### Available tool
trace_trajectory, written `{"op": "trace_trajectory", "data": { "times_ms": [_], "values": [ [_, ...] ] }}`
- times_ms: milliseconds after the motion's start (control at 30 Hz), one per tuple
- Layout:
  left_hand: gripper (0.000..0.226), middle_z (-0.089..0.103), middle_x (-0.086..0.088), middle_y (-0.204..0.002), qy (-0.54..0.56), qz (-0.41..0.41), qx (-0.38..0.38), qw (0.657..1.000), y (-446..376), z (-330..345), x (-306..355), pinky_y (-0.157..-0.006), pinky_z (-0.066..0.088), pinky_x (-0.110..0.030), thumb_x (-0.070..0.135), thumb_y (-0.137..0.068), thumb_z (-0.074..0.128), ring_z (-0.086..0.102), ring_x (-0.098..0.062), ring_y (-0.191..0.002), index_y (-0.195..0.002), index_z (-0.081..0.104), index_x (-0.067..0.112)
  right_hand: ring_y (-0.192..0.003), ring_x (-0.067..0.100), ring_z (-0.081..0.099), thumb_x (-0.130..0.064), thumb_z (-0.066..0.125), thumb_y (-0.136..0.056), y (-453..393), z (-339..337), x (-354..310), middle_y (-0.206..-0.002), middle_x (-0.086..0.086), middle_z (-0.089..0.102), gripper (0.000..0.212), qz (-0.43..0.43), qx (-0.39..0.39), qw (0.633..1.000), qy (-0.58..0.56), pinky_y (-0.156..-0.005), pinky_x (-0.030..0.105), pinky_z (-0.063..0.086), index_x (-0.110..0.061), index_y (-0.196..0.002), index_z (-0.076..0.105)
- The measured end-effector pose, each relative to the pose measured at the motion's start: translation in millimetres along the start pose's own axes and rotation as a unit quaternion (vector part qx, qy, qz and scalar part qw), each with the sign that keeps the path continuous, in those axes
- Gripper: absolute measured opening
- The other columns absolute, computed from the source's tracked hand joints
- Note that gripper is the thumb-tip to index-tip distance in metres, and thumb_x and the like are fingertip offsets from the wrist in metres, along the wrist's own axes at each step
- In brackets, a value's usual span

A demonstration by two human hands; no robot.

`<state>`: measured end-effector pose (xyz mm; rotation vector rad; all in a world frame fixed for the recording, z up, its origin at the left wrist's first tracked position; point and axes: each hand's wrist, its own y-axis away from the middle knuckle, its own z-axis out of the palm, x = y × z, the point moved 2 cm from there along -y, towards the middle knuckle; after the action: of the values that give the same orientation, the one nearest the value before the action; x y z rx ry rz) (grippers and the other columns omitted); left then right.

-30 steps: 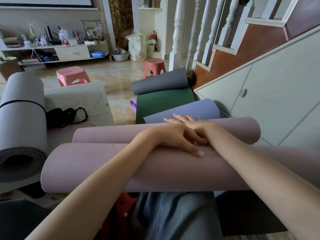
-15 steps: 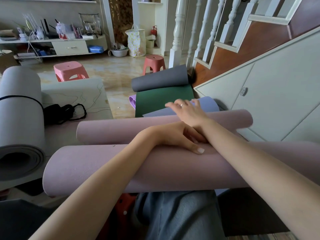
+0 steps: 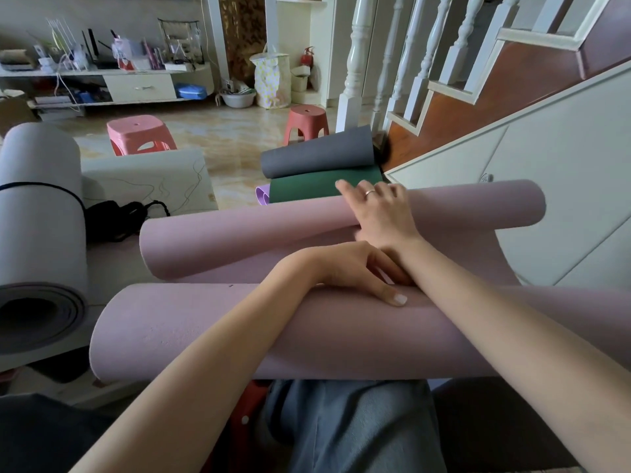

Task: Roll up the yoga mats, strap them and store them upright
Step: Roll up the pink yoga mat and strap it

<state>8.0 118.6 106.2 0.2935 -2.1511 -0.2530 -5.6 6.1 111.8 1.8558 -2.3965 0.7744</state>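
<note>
1. The soft pink foam yoga mat [image 3: 239, 329] lies across the person's lap, its near end rolled and its far end [image 3: 259, 233] curled over.
2. The left hand [image 3: 355, 271] rests on the near roll, fingers loosely extended, gripping nothing.
3. The right hand [image 3: 382, 213], fingers straight, presses on the far curl.
4. A strapped grey rolled mat [image 3: 41, 213] lies at the left.

The left hand [image 3: 355, 273] has its fingertips hidden under the right wrist — pink mat [image 3: 307, 332] cut off at right.
</note>
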Motion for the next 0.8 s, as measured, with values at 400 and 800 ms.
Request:
{"op": "trace_trajectory", "data": {
  "times_ms": [400, 800],
  "values": [
    [0.020, 0.064, 0.020, -0.095, 0.067, 0.019, 0.033, 0.997, -1, -11, -9, -0.084, 0.044, -0.014, 0.021, -0.088, 0.070, 0.058, 0.009, -0.090, -0.101, 0.059, 0.031, -0.108, 0.028, 0.054, -0.028, 0.061, -0.074, 60, -46, 4, -0.111, -0.002, 0.064, 0.047, 0.088, 0.027, 0.987, -0.132, -0.095, 0.045, 0.032, -0.027, -0.120, 0.056],
    [0.113, 0.041, 0.011, -0.142, -0.218, -0.025, 0.057, 0.974, 54, 6, 7, -0.108, 0.033, -0.029, 0.083, -0.049, 0.066, 0.040, -0.009, -0.128, -0.145, 0.031, 0.035, -0.078, 0.026, 0.053, -0.031, 0.064, -0.074, 44, -40, 5, -0.082, -0.002, 0.054, 0.034, 0.100, 0.043, 0.962, -0.252, -0.069, 0.034, 0.032, -0.016, -0.096, 0.043]
  ]
}}
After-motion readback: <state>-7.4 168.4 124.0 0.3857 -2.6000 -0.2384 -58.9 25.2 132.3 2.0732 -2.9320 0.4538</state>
